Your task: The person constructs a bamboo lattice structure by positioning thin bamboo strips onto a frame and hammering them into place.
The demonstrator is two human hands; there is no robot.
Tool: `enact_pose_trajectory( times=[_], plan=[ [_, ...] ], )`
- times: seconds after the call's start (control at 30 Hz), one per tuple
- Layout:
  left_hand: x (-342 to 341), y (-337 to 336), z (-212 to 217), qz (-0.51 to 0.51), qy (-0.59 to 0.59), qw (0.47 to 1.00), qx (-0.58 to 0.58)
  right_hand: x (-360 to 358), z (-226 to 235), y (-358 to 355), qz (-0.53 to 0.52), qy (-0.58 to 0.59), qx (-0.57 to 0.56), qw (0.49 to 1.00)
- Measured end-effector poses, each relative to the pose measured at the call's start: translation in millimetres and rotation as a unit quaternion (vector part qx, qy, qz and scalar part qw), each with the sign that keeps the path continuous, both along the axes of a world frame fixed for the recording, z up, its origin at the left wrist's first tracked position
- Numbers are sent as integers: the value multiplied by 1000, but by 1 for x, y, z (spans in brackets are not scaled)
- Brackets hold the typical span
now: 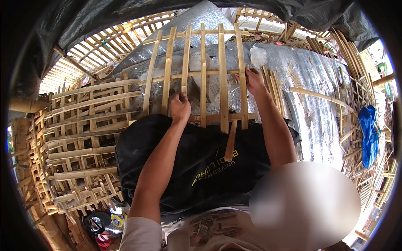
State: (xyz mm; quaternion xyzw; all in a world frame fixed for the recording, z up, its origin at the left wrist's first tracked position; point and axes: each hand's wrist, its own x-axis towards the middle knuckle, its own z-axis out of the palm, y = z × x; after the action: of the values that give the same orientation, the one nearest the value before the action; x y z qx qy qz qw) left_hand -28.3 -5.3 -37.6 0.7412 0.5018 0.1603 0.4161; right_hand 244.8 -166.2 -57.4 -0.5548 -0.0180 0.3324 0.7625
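Note:
A bamboo lattice frame [204, 71] of several long slats over thin crosspieces lies in front of me, its near ends over the black cloth [188, 154] on my lap. My left hand [180, 107] is closed at the lower part of the third slat from the left, its fingertips pinched on it. Farther up, my right hand [254, 80] closes around the right end of the middle crosspiece, beside the rightmost slat; some of its fingers are hidden behind the wood. A short wooden stick [230, 144] rests on the cloth below the frame.
Stacked bamboo lattices [83, 129] fill the left side. Silvery foil sheeting [310, 113] covers the surface beyond and to the right, with loose bamboo strips [274, 90] on it. A blue bag [369, 136] hangs at the far right. Dark sheeting [104, 19] drapes overhead.

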Motion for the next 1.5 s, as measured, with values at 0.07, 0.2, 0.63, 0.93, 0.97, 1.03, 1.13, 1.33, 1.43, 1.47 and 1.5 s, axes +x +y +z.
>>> enact_pose_trajectory(
  times=[0.07,0.2,0.63,0.93,0.97,1.03,1.13,1.33,1.43,1.47,1.5],
  plan=[
    [-1,2,-12,16,-35,994,105,0,-3,3,-2,2,13,1000],
    [-1,2,-19,10,-13,993,121,0,0,5,-18,10,17,1000],
    [0,6,-24,2,-19,998,53,4,2,4,-2,0,-16,1000],
    [-3,13,-31,-1,-19,999,48,-1,2,7,2,-17,-39,999],
    [-2,12,-28,1,-21,999,40,0,1,5,2,-18,-40,999],
    [-1,7,-24,2,-23,999,48,2,-1,2,5,-25,-19,999],
    [0,3,-15,4,-28,998,57,1,-2,2,-12,-21,-22,999],
    [-1,9,-22,6,-23,999,26,-2,-3,4,-18,-16,-21,999],
    [-1,10,-27,9,-24,1000,17,-3,2,4,-17,-14,-33,999],
    [0,10,-27,11,-31,999,19,-3,2,4,-17,-14,-33,999],
    [0,10,-28,11,-31,999,19,-4,3,4,-19,-19,-38,999]
  ],
)
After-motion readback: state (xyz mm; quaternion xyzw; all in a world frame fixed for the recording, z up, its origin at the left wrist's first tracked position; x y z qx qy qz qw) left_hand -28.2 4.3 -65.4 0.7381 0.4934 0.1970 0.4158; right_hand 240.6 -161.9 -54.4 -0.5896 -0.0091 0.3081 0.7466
